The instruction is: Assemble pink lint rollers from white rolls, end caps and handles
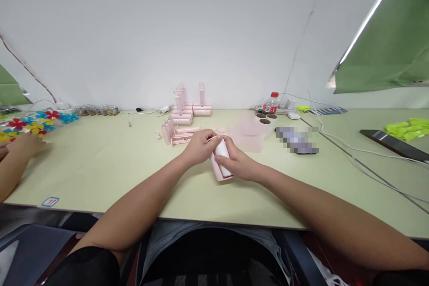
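Observation:
Both my hands hold a pink case [216,172] with a white paper roll [222,151] lying in it, tilted above the table. My left hand [202,146] closes around its far end, thumb on the roll's top. The fingers of my right hand [237,161] wrap the side, with the thumb lying across the roll. Just beyond my left hand are open pink cases [182,139] and upright clear pink tubes [166,132]. A sheet of translucent pink pieces [250,140] lies past my right hand.
Pink boxes [182,120] with upright pink handles stand near the wall. Rolls with hollow cores [264,121], a red-capped bottle [271,103] and a blurred phone-like object [296,140] are to the right. White cables cross there. At left, another person's hand [28,145] reaches toward colourful flowers [36,121].

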`<state>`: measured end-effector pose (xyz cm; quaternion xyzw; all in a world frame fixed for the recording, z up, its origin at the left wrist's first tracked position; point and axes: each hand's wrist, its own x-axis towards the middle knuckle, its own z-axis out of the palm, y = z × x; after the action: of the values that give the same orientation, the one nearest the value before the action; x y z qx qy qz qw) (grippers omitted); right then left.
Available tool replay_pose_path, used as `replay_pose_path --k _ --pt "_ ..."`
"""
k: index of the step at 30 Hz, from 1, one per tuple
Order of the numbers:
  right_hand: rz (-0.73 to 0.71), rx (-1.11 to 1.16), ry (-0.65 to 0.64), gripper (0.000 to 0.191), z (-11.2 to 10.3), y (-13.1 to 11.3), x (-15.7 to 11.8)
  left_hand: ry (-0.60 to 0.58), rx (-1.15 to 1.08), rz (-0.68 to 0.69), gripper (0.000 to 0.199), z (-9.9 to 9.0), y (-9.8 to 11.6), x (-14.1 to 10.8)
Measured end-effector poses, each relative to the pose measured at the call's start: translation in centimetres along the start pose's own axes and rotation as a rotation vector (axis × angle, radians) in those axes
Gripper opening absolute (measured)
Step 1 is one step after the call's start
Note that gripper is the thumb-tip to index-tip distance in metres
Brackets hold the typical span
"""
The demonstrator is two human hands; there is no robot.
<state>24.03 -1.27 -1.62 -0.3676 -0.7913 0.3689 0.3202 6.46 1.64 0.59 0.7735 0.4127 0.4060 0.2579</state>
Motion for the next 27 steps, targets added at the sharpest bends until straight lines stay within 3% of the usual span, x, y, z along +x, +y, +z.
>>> replay_pose_path --k 5,9,12,19,27 --pt "-0.113 -0.137 0.019 0.071 0.06 0.45 -0.02 0.025 -0.080 0.068 0.031 0.12 -0.36 -0.08" --pt "-0.171 -0.183 0.051 0.074 0.19 0.67 0.06 0.036 -0.092 0.133 0.042 0.17 -0.65 -0.18" --pt "-0.177 -0.208 0.067 0.076 0.04 0.57 0.03 0.028 -0.069 0.123 0.046 0.06 -0.59 -0.19" --pt "-0.181 -0.166 -0.034 0.075 -0.22 0.32 -0.10 -0.132 -0.012 0.089 0.041 -0.18 -0.49 -0.22" --pt "-0.192 -0.203 -0.033 0.081 -0.01 0.50 -0.04 -0.112 -0.024 0.086 0.035 0.02 -0.97 -0.40"
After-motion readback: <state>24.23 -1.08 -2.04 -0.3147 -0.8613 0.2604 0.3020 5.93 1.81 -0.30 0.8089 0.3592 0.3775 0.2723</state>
